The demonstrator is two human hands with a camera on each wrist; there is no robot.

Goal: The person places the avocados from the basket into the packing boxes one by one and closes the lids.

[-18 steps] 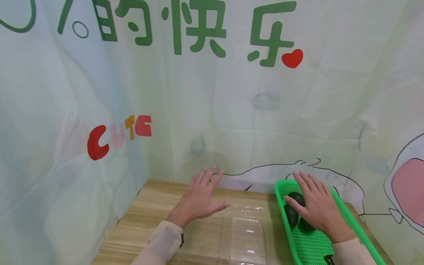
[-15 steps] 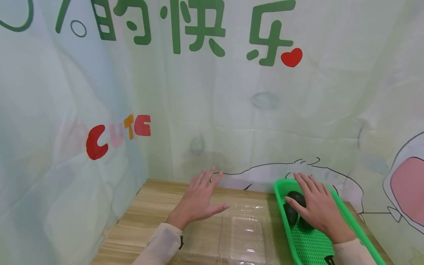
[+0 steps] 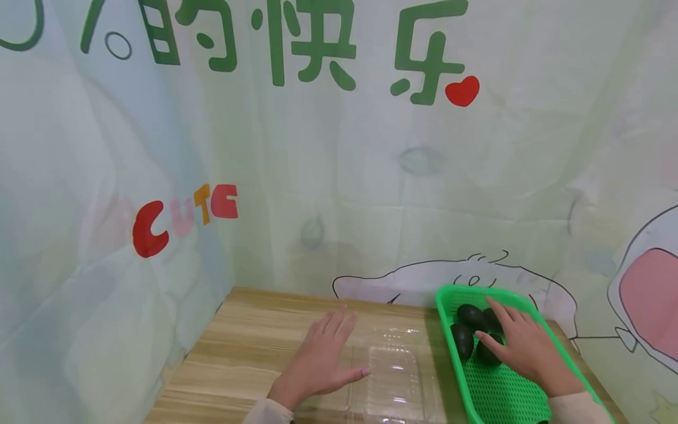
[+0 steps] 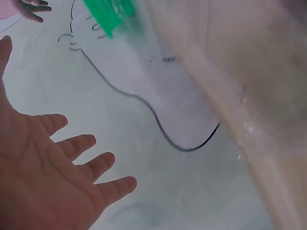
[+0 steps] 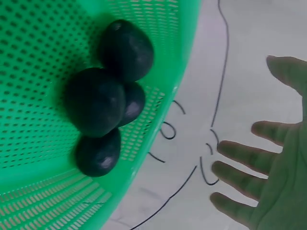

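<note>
My left hand (image 3: 320, 359), fingers spread, is held over the left part of a clear plastic clamshell box (image 3: 394, 377) on the table; nothing is in its grasp. In the left wrist view the palm of that left hand (image 4: 43, 163) shows bare, with the transparent plastic blurred at the right. Over the right side of a green mesh basket (image 3: 463, 388) hovers my right hand (image 3: 524, 350), fingers extended and holding nothing. Several dark avocados (image 3: 462, 341) lie grouped at the basket's far end. The right wrist view shows these avocados (image 5: 93, 103) apart from the fingers.
The wood-grain table (image 3: 233, 353) ends at a printed cloth backdrop (image 3: 339, 176) behind and at the left. The basket takes up the table's right side, close beside the clear box.
Both hands have come down lower in the head view. The right hand has also shifted right, leaving more of the avocados visible. The basket and the box stay in place.
</note>
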